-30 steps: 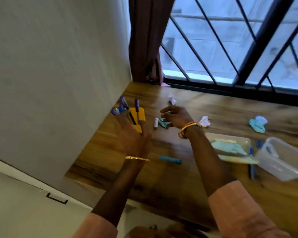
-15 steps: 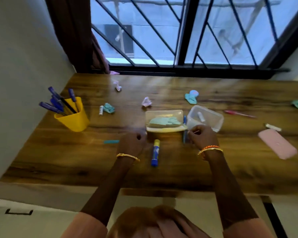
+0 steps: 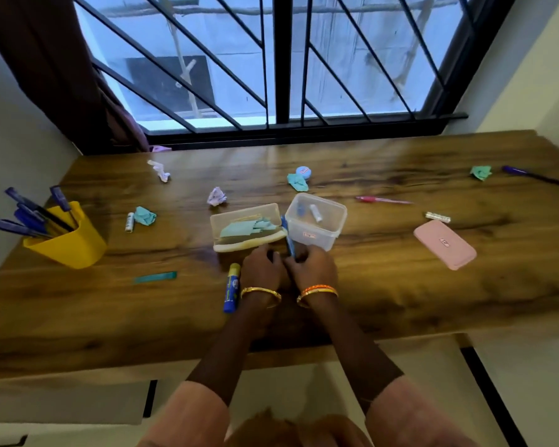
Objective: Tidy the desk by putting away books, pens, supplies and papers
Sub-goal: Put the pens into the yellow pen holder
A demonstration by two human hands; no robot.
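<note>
Wooden desk (image 3: 400, 285), both hands' fingers (image 3: 268, 256) curled together around blue pen (image 3: 289, 243), beside clear tub (image 3: 333, 227)

Barred window (image 3: 271, 59) fills the twelve o'clock view, dark bars crossing pale daylight. Brown curtain (image 3: 46, 66) hangs bunched at ten o'clock. Plain wall (image 3: 10, 150) at nine, another wall (image 3: 536, 69) at two.

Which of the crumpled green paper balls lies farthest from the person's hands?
The green paper ball at the far right of the desk, beside the purple pen. The others lie nearer the middle: one by a small white tube, one by the round blue tin.
</note>
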